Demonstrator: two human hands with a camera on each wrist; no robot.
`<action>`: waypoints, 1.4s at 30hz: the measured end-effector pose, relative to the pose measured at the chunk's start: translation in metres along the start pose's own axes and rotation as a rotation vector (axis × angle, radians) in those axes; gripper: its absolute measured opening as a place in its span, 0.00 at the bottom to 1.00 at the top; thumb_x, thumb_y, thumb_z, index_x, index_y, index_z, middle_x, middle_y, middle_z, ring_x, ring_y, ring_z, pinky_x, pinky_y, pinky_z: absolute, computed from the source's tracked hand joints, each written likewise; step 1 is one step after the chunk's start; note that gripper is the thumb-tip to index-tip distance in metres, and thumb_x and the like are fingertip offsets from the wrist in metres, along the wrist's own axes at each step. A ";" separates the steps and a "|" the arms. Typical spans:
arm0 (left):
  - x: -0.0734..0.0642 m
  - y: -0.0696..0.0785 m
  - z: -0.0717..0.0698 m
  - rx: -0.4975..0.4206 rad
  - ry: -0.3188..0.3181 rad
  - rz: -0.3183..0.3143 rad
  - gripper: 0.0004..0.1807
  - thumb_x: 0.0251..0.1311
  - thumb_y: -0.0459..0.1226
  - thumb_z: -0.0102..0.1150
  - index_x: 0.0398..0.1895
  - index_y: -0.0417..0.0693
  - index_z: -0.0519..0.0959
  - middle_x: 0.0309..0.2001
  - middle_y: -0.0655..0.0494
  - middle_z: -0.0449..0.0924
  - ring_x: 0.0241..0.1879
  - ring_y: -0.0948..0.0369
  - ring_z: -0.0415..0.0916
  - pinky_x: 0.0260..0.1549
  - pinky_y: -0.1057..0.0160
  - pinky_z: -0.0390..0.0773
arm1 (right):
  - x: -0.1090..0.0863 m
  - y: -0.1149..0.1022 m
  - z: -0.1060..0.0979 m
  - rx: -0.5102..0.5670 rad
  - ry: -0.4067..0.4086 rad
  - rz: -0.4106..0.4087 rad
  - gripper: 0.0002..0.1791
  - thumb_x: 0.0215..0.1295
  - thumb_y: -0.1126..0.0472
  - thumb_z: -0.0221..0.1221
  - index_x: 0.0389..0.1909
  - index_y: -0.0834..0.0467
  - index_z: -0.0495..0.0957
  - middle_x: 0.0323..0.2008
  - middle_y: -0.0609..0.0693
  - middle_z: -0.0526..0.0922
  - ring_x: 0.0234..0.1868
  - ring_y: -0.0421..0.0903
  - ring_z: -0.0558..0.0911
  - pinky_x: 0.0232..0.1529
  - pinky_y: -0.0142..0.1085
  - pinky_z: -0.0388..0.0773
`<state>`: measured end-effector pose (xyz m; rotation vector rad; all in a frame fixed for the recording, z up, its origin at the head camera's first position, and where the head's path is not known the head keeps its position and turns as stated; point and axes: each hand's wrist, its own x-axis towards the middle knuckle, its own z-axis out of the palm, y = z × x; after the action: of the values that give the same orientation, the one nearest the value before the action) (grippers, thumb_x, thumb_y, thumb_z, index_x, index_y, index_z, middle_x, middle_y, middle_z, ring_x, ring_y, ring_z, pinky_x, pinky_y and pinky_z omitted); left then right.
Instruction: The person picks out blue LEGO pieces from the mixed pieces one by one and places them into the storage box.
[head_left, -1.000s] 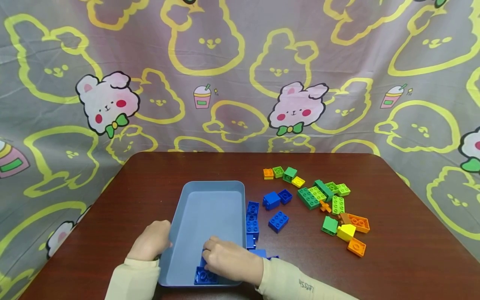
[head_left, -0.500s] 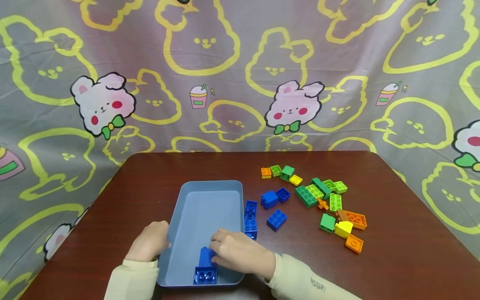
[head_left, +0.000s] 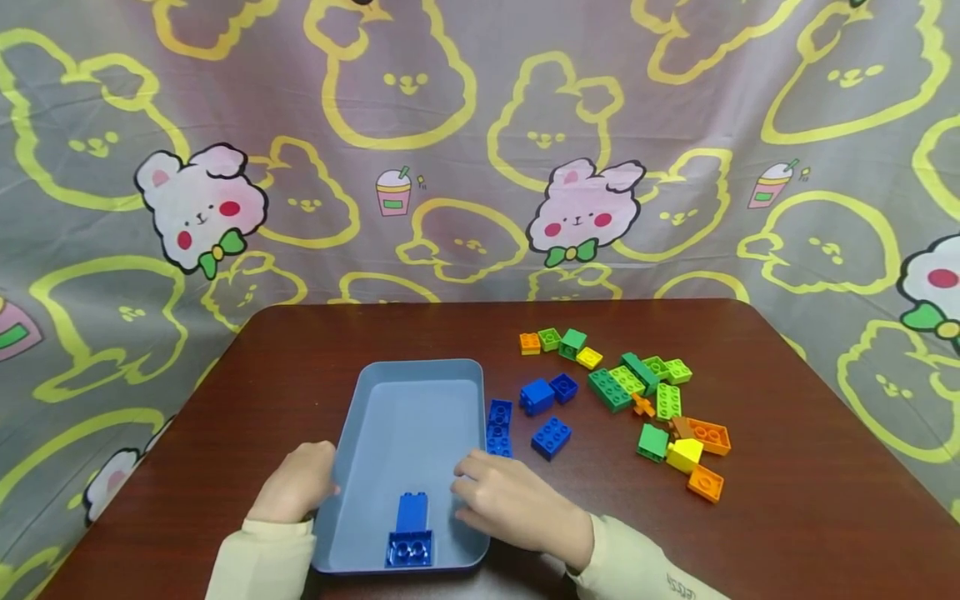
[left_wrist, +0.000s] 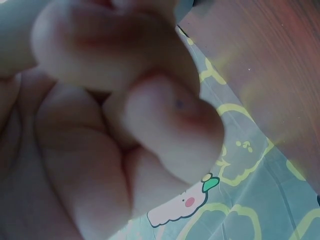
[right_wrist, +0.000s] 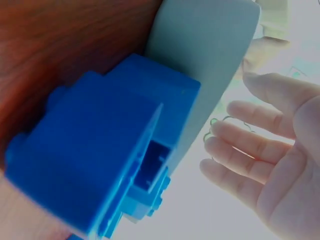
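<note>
My left hand (head_left: 298, 482) grips the left rim of a grey-blue tray (head_left: 411, 372); in the left wrist view its curled fingers (left_wrist: 172, 130) fill most of the picture. Two blue building bricks lie in the tray's near end: one brick (head_left: 412, 512) on its side, studs pointing away, and against it a brick (head_left: 409, 560) with its hollow underside up. Over the right rim is my right hand (head_left: 517, 507), holding nothing, its fingers extended in the right wrist view. Close below it, a blue brick (right_wrist: 85, 145) and others stand beside the tray's outer wall (right_wrist: 200, 45).
Right of the tray lie more blue bricks (head_left: 498, 427), including a loose eight-stud-style brick (head_left: 551, 437) and a pair (head_left: 537, 397) farther back. Green bricks (head_left: 610, 389), a yellow brick (head_left: 685, 455) and orange bricks (head_left: 706, 483) are scattered farther right. A patterned curtain (head_left: 465, 150) hangs behind the table.
My right hand has let go of the blue brick in the tray and moved right to the rim, uncovering that brick. My left hand keeps its place on the tray.
</note>
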<state>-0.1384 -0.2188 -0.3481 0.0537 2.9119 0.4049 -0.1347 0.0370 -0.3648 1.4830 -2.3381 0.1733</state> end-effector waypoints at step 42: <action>0.002 -0.001 0.001 0.005 -0.012 -0.013 0.06 0.44 0.24 0.63 0.24 0.29 0.74 0.15 0.50 0.67 0.17 0.57 0.66 0.18 0.60 0.69 | -0.065 0.013 -0.007 0.106 -0.172 0.098 0.16 0.52 0.58 0.63 0.43 0.57 0.77 0.37 0.48 0.76 0.33 0.37 0.72 0.33 0.26 0.72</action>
<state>-0.1405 -0.2199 -0.3494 0.0375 2.8997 0.3936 -0.1195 0.1002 -0.3813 1.4854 -2.5772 0.2058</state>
